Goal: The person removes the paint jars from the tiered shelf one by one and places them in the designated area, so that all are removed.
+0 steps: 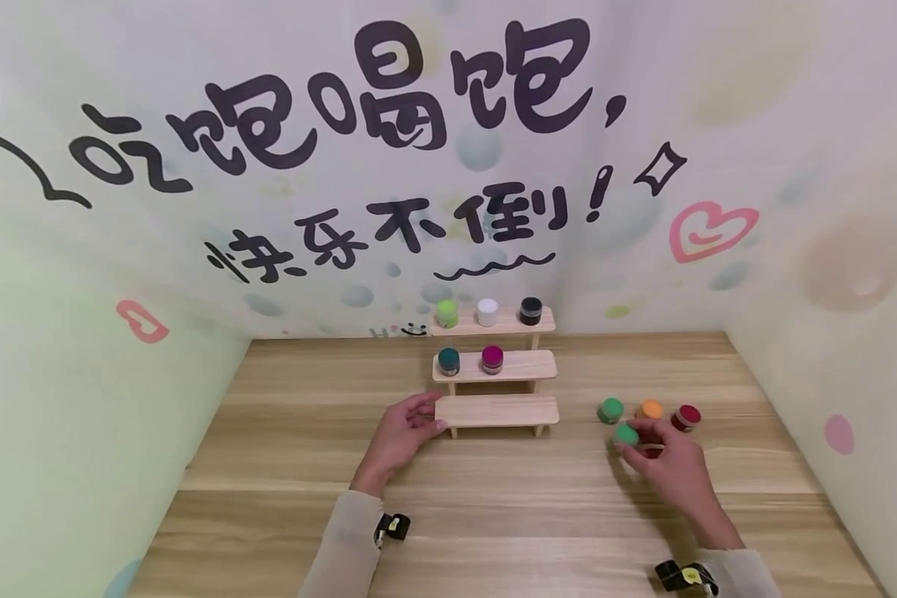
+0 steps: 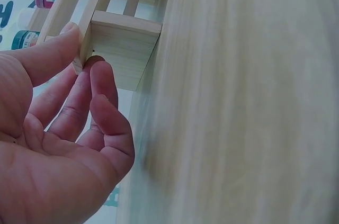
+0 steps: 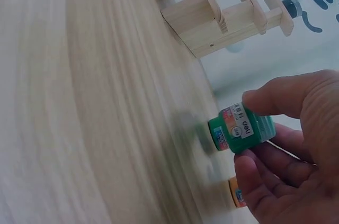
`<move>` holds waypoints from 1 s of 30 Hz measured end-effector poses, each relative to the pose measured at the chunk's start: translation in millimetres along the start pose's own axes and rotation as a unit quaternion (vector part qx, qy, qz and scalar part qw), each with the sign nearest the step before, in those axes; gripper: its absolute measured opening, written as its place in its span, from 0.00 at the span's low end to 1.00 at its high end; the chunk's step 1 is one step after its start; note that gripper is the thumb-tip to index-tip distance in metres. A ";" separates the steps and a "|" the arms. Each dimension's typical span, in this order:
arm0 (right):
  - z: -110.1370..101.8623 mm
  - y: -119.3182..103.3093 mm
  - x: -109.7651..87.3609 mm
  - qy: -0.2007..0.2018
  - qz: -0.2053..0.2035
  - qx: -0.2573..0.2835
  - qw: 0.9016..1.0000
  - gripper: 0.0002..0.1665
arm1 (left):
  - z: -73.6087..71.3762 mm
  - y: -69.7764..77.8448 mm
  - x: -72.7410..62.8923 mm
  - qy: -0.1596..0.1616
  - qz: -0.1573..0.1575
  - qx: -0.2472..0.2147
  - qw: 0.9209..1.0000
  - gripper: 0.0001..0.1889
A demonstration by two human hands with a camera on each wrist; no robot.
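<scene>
Right hand (image 1: 676,465) pinching green jar (image 1: 626,434) near second green jar (image 1: 610,409) and orange jar (image 1: 650,408) over bench (image 1: 508,507). Left hand (image 1: 402,432) gripping bottom shelf's (image 1: 497,410) left end. Imo, going well means lifting clear of neighbours, bracing rack (image 1: 526,365) without tugging.

Looks like bare pale wood, smooth and matt, on the stepped rack (image 1: 497,410); shows streaky wood grain with a faint sheen across the table (image 1: 508,498). Looks like smooth, slightly glossy plastic on the held green jar (image 3: 257,131), with a paper-like label (image 3: 237,121). Looks like matt, softly creased cloth in the printed backdrop (image 1: 493,166) and sleeves (image 1: 347,540).
</scene>
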State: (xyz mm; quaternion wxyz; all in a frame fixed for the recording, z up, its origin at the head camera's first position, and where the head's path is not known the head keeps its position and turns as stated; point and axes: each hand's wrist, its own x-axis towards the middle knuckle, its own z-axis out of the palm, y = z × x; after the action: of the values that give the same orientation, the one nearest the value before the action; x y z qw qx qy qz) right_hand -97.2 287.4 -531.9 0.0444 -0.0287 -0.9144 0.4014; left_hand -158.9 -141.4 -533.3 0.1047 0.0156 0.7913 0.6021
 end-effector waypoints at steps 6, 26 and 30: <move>3.6 6.1 -0.9 -0.031 0.011 0.001 0.999 0.27 | 0.8 -2.2 -0.7 0.000 0.009 -0.006 1.000 0.26; -0.1 4.7 -7.4 -0.046 0.038 -0.006 0.998 0.38 | 1.1 -3.8 -5.0 -0.005 0.006 -0.004 1.000 0.26; -2.6 -8.4 -3.1 0.017 0.004 0.010 1.000 0.35 | 0.0 -2.1 -3.2 -0.003 0.005 -0.002 1.000 0.26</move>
State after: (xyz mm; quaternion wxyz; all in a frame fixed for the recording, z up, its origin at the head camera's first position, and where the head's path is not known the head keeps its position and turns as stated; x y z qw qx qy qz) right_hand -94.0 283.3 -524.2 0.0582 -0.0389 -0.9094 0.4100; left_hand -155.6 -142.4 -534.9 0.1038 0.0209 0.7900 0.6039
